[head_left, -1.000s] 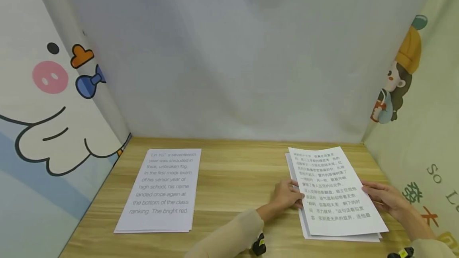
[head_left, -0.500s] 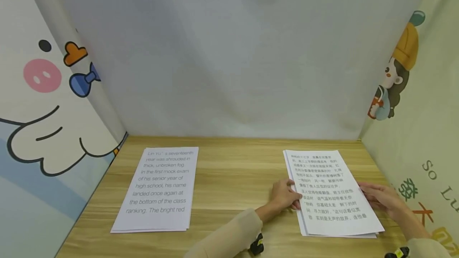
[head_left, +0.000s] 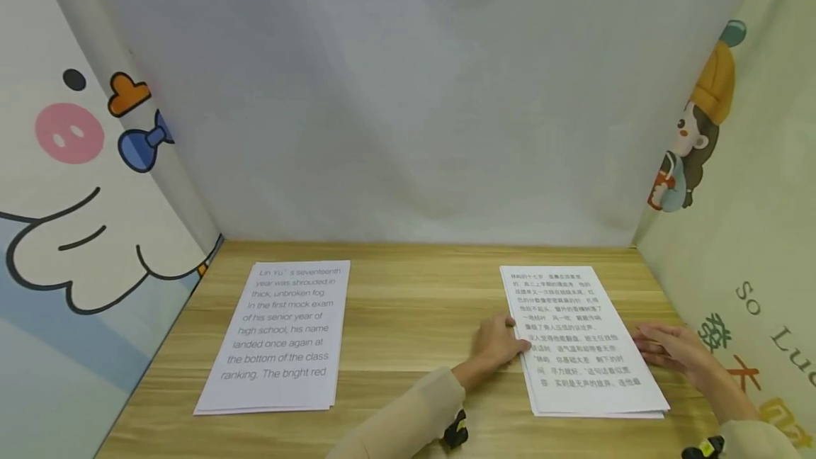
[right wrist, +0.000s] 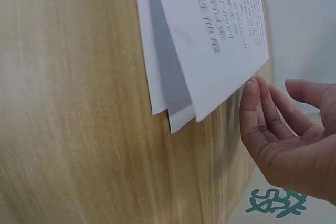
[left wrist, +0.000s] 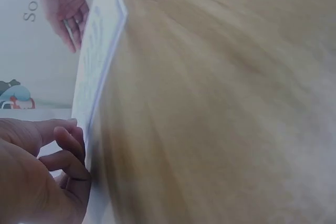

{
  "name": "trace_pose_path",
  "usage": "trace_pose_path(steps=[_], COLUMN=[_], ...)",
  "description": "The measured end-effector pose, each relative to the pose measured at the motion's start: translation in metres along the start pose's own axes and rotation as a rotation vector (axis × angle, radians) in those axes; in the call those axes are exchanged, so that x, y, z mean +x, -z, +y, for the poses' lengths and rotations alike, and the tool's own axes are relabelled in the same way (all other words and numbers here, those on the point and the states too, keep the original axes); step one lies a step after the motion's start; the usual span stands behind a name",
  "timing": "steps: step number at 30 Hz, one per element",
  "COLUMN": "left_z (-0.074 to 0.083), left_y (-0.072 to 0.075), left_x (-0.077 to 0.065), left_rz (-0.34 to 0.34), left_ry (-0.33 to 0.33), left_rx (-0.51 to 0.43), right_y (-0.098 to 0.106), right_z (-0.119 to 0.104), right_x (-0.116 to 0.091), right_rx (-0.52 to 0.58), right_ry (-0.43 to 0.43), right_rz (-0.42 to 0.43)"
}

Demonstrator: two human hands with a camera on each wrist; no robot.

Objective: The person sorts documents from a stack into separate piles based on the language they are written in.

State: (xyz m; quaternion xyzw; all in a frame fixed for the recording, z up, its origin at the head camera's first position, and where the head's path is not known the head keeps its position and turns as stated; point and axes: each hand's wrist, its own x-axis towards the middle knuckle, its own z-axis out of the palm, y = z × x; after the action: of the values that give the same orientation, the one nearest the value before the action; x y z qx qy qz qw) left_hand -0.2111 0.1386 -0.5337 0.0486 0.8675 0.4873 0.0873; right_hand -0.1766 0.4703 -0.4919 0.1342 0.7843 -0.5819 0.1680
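A stack of paper sheets [head_left: 574, 346] printed with Chinese characters lies on the right of the table. Against its left edge rest the fingertips of my left hand [head_left: 497, 344], fingers bent loosely. On the opposite side, my right hand [head_left: 677, 351] holds its fingers beside the right edge, the thumb apart; in the right wrist view, the fingertips [right wrist: 251, 88] meet the paper's rim. Sheet corners [right wrist: 181, 119] fan slightly apart there. Neither hand visibly pinches the paper. A second paper stack [head_left: 274, 338], with English text, lies at the left.
The wooden table [head_left: 408, 303] spans between a grey back curtain [head_left: 408, 105] and two side panels with cartoon prints. Bare wood lies between the two stacks. The right panel [head_left: 752, 246] stands close behind my right hand.
The top sheet, askew and partly raised earlier, has come down nearly flush with the sheets under it. Both hands stay at the stack's sides, while the head view shifts slightly.
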Motion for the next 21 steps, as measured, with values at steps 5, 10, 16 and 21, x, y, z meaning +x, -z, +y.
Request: trace_pose_path(steps=[5,10,16,21], left_z=[0.003,0.001,-0.005,-0.007], left_y=[0.005,0.010,0.015,0.028], left_x=[0.003,0.004,0.007,0.007], left_rz=[-0.034,-0.097,-0.169,-0.180], left_ry=[0.015,-0.020,-0.105,-0.126], left_rx=[0.008,-0.055,-0.173,-0.202], right_y=[0.001,0.001,-0.006,-0.013], right_z=[0.004,0.003,-0.001,-0.009], right_x=[-0.003,-0.002,0.002,0.004], right_rx=[0.029,0.024,-0.060,-0.079], right_ry=[-0.001,0.006,0.031,0.056], right_rz=[-0.012,0.003,0.005,-0.035])
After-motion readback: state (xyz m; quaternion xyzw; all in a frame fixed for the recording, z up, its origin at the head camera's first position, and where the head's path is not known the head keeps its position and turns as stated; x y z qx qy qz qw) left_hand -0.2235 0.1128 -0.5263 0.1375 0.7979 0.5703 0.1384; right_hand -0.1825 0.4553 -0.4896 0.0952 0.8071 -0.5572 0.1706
